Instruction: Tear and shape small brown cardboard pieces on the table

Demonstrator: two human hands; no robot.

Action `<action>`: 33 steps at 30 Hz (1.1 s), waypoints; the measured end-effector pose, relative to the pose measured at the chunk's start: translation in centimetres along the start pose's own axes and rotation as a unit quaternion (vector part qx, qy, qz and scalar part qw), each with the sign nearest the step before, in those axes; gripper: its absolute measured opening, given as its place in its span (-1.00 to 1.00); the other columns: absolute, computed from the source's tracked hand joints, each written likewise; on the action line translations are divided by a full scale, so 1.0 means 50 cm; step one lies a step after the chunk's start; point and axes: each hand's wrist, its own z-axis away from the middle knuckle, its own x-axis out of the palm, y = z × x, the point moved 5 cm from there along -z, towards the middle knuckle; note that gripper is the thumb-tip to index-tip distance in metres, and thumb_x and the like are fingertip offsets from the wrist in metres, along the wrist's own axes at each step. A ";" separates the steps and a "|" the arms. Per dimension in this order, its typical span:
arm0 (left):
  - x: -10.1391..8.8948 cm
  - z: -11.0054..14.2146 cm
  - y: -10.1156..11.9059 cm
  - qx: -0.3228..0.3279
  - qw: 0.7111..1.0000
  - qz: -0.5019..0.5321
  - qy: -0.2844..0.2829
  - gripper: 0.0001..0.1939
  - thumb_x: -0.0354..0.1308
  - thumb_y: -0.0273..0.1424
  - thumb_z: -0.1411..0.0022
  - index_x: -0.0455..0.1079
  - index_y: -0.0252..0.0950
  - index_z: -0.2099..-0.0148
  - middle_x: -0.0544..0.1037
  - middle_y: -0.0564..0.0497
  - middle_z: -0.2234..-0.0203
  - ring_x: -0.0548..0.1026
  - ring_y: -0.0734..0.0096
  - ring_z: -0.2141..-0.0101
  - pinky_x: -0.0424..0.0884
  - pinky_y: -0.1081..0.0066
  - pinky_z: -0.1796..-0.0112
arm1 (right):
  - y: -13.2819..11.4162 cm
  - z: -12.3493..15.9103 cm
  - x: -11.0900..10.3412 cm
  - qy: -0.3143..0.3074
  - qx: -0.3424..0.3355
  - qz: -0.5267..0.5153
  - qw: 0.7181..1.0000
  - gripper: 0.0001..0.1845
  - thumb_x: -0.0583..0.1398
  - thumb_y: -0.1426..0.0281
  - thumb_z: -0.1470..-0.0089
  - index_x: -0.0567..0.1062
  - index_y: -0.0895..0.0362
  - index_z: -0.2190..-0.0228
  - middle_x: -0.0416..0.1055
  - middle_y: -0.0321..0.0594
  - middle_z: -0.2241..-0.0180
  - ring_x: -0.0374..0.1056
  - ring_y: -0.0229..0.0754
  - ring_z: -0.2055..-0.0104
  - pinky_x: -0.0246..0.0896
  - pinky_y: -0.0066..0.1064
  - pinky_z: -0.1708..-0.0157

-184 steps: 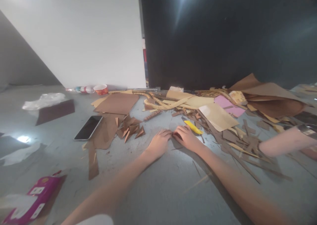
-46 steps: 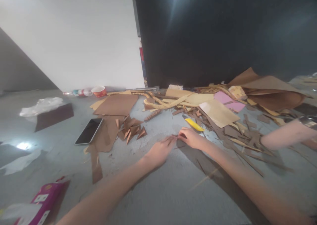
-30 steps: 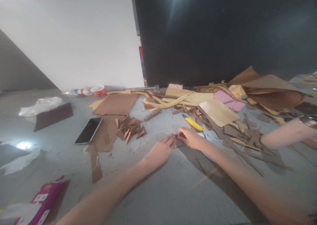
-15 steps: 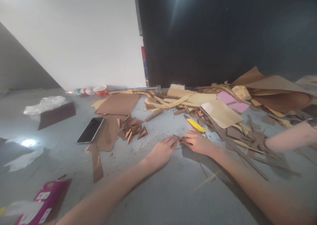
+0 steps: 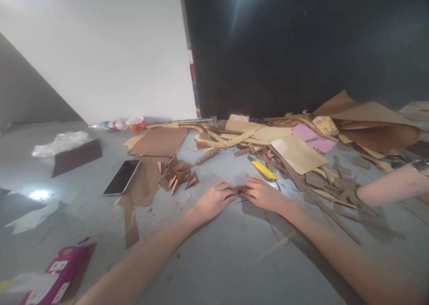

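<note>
My left hand and my right hand meet on the grey floor, fingertips pinching a small brown paper piece between them. The piece is mostly hidden by my fingers. A pile of folded brown paper triangles lies to the left of my left hand. A yellow utility knife rests just beyond my right hand.
A black phone lies on the floor at left beside brown paper sheets. Paper scraps and strips crowd the right. Another person's forearm reaches in from the right. A pink box sits near left; a cup stands by the white board.
My hands have stayed close together on the same spot, fingers shifting on the small brown piece. The view has drifted slightly. The other person's forearm has barely moved.
</note>
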 end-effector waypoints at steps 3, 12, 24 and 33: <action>-0.003 -0.004 -0.005 0.022 1.000 -0.011 -0.002 -0.76 0.11 -0.35 -0.55 0.58 -0.27 0.12 0.65 -0.05 0.15 0.53 0.26 0.00 0.50 0.26 -0.02 | 0.000 -0.001 0.002 -0.003 -0.006 0.004 1.000 -0.66 0.09 0.31 -0.50 0.66 0.09 0.02 0.50 -0.14 0.32 0.43 -0.04 0.16 0.26 -0.13 0.03; 0.016 -0.024 -0.020 0.001 0.997 -0.080 -0.021 -0.75 0.06 -0.37 -0.56 0.49 -0.33 0.18 0.56 -0.07 0.26 0.51 0.26 0.14 0.47 0.30 0.09 | -0.014 -0.010 -0.007 0.001 -0.031 0.036 0.999 -0.68 0.12 0.36 -0.49 0.67 0.18 0.15 0.50 -0.14 0.31 0.42 -0.07 0.20 0.20 -0.17 0.09; 0.007 -0.027 -0.034 -0.096 0.994 0.001 0.041 -0.90 0.23 -0.38 -0.47 0.55 -0.28 0.12 0.60 -0.04 0.23 0.53 0.24 0.10 0.46 0.29 0.03 | -0.023 -0.015 -0.002 0.001 -0.042 0.057 0.998 -0.68 0.12 0.39 -0.48 0.67 0.16 0.20 0.49 -0.16 0.35 0.38 -0.10 0.24 0.17 -0.21 0.12; 0.027 0.007 0.032 -0.016 0.965 -0.259 -0.049 -0.80 0.08 -0.54 -0.47 0.49 -0.38 -0.03 0.55 -0.17 0.11 0.47 0.07 0.04 0.51 0.17 0.08 | -0.025 -0.014 -0.003 -0.018 -0.014 0.060 0.998 -0.71 0.13 0.37 -0.48 0.65 0.20 0.12 0.51 -0.15 0.34 0.42 -0.08 0.21 0.16 -0.21 0.13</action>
